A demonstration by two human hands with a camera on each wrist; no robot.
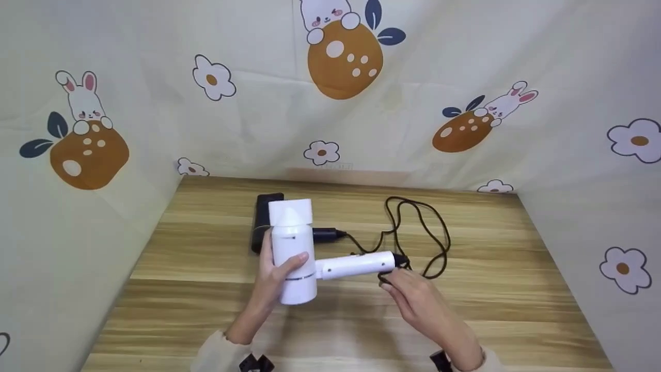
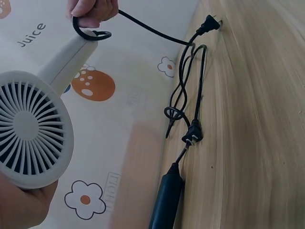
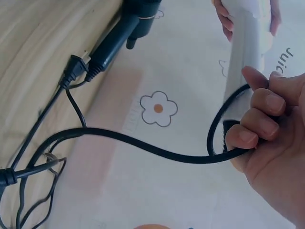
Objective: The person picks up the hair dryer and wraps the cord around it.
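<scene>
A white hair dryer [image 1: 295, 248] is held above the table, its nozzle toward the back and its handle pointing right. My left hand [image 1: 269, 276] grips the barrel from the left, thumb across the top. In the left wrist view the round rear grille [image 2: 26, 125] faces the camera. At the handle's end, my right hand [image 1: 421, 299] grips the black cord [image 3: 164, 155] with curled fingers. A loop of that cord bends round beside the fingers in the right wrist view. Behind the white dryer lies a dark hair dryer [image 1: 324, 235], partly hidden by it.
Black cords [image 1: 445, 237] lie in loose loops at the back right of the wooden table [image 1: 196, 310]. Two plugs show on the wood in the left wrist view: one plug [image 2: 193, 132] by the dark handle, another plug [image 2: 209, 24] farther off. Printed cloth [image 1: 258, 119] encloses the table.
</scene>
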